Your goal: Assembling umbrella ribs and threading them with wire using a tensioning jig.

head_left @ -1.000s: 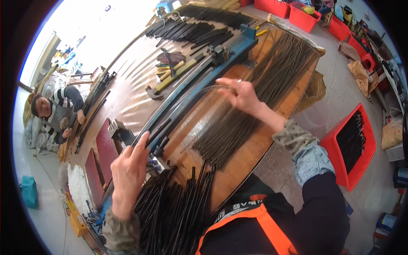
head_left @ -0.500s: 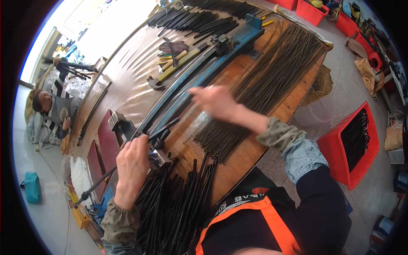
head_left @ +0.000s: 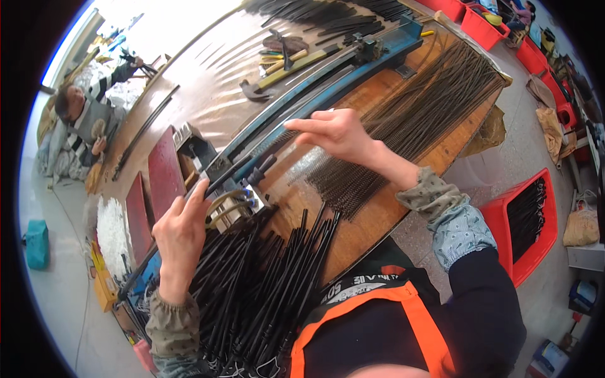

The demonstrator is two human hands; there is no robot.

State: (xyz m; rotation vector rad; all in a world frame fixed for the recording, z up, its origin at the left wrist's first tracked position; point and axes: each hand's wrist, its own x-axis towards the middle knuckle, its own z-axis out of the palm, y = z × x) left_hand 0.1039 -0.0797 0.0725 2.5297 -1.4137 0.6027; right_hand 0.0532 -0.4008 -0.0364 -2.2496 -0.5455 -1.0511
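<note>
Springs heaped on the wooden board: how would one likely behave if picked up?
The springs would probably sag when lifted: they look long and thin. One may snag its neighbours, as their ridged, coil-like lengths lie tightly packed. Each seems light, being so slender.

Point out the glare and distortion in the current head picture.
Head view: strong brightness washes out the upper-left background; head view: pale reflected streaks cross the tabletop; head view: the blue rail looks bowed, as fisheye would make it, and black surrounds the picture's rounded edge.
</note>
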